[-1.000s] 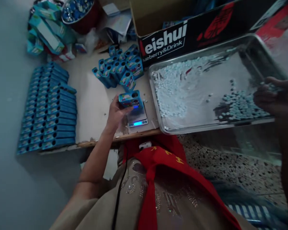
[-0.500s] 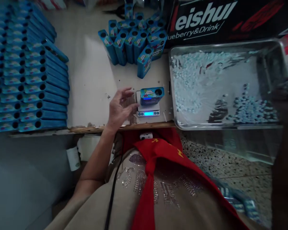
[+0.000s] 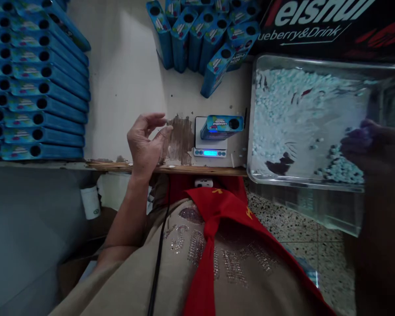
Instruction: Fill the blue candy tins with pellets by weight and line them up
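A blue box (image 3: pixel 224 123) with a round dark hole stands on a small scale (image 3: pixel 202 142) whose display glows blue. To the left of the scale, my left hand (image 3: pixel 147 140) hovers over the table edge, thumb and fingers apart, with nothing between them. My right hand (image 3: pixel 365 142), dark and blurred, is over the right part of a metal tray (image 3: pixel 250 160), beside a pile of small pale candies (image 3: pixel 344 169). Its fingers look bent, and what they hold, if anything, cannot be made out.
Stacked blue boxes (image 3: pixel 49 107) fill the left side of the table. Several more blue boxes (image 3: pixel 181 39) stand upright behind the scale. A black carton (image 3: pixel 306 30) with white lettering is behind the tray. A wooden edge (image 3: pixel 197 170) runs along the front.
My left hand has moved left, away from the scale. My right hand has come over the tray's right part from the dark right edge. The view has shifted, bringing the table items closer.
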Motion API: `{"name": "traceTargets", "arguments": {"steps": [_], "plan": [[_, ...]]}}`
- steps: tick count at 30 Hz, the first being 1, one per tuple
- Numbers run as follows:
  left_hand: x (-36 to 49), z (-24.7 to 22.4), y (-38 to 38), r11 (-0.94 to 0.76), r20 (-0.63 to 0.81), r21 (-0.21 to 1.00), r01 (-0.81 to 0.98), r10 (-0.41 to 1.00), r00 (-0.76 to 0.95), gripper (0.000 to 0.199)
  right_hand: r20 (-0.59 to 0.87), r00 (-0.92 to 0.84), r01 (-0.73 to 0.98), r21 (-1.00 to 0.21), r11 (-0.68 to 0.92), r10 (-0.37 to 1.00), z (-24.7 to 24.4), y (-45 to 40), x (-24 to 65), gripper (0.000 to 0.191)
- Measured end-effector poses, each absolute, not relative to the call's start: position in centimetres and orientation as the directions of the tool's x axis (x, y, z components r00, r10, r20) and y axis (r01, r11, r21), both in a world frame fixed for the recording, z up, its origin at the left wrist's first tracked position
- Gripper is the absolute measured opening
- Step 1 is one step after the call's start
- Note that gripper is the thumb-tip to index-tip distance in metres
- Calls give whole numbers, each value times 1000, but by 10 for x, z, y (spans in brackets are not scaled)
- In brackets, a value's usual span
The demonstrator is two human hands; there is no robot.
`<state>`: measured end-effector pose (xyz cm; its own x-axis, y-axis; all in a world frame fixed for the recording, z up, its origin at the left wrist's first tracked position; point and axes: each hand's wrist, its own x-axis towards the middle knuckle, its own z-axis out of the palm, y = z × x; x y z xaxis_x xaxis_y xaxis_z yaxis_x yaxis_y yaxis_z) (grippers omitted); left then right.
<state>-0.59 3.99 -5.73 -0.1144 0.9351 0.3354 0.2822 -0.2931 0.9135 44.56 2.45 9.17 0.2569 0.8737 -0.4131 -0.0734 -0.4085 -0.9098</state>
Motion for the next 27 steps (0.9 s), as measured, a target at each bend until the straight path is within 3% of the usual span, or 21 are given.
{"name": "traceTargets", "arguments": {"steps": [10,17,23,27], "plan": [[9,-38,20,-328,414,753,571,910,-23,20,-341,-62,-27,-939,-343,938,74,49,369,26],[-2,-42,19,-268,368,791,550,927,-78,20,-250,-255,122,-967,-226,934,82,59,323,30],[0,-47,22,-294,376,791,536,926,-47,23,-182,-261,385,-920,-71,948,68,68,315,46],[-4,-52,22,-275,350,798,536,936,-41,28,-149,-263,520,-854,10,953,67,68,315,36]]}}
